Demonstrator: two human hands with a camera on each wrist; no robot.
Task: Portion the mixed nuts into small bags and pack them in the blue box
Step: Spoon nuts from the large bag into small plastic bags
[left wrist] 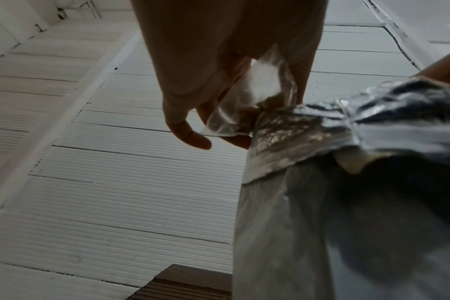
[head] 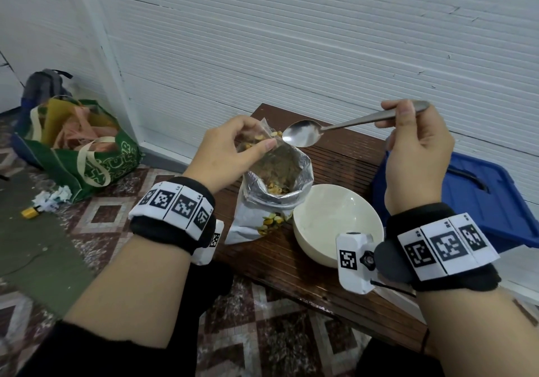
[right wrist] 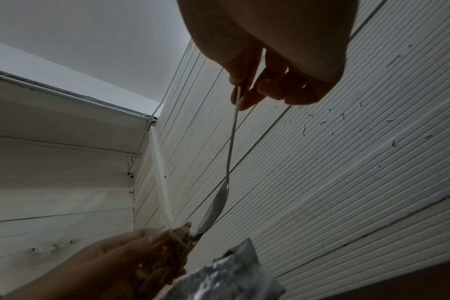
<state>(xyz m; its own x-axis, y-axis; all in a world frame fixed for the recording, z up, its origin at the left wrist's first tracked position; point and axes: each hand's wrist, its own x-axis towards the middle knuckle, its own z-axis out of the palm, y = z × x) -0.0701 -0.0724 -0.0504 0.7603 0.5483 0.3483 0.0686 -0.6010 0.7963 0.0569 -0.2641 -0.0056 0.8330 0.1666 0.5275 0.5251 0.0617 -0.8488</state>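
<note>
While pinched: clear sm. bag (head: 256,135), nuts (head: 253,143) inside.

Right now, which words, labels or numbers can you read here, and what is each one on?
"R5", "R4": right wristband, above its square codes.
"L4": left wristband.
Green tote bag: white lettering, too distorted to read.
Foil nut pouch: no readable print.

Small codes R4 and R5 on the right wristband (head: 443,246); other print unreadable.
</note>
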